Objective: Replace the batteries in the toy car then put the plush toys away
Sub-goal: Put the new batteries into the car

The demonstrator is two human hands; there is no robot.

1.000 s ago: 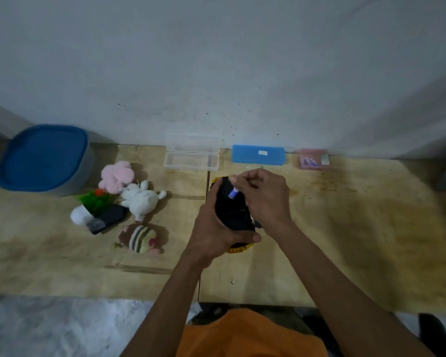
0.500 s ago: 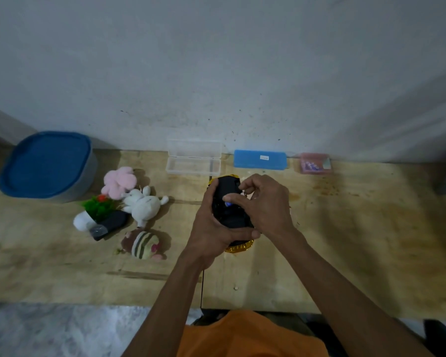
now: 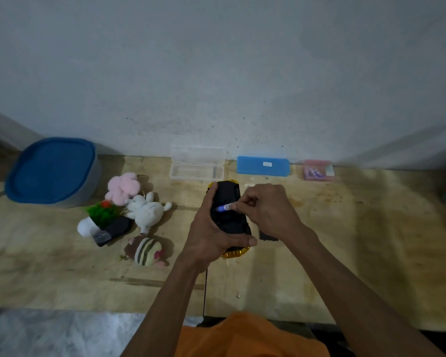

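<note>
Your left hand (image 3: 211, 234) cradles the upturned toy car (image 3: 228, 215) steady above the desk (image 3: 345, 253), its compartment exposed; your right hand (image 3: 267, 210) pinches a battery (image 3: 224, 207) for seating.

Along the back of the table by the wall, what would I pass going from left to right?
Blue-lidded tub → clear open case → blue case → small pink box.
</note>
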